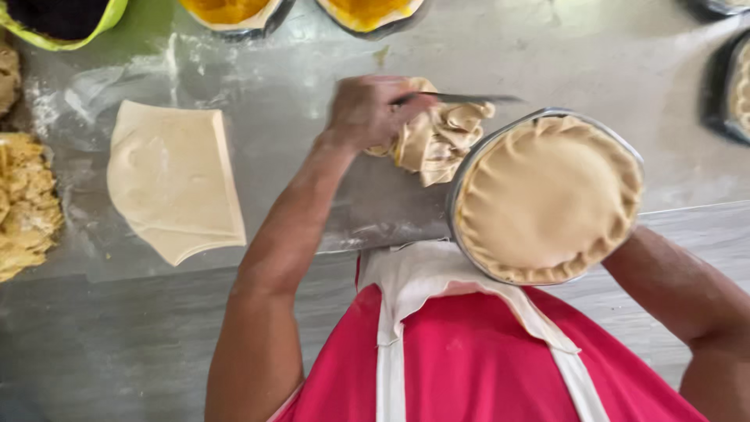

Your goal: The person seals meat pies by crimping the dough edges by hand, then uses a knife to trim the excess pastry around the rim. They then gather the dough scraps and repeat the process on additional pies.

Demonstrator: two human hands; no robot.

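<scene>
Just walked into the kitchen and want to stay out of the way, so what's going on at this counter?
A person in a red top and white apron holds a round metal pie tin topped with a crimped dough lid; the right hand under it is hidden. The left hand grips a knife along with a bunch of dough trimmings. A flat dough sheet lies on the floured steel counter.

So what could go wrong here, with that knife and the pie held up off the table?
The left hand grips both the knife and a bunch of dough trimmings; its fingers could slip toward the blade. The pie tin is tilted above the table edge, its supporting hand hidden beneath, so it might slide off. The trimmings dangle loosely and could drop onto the floured table.
</scene>
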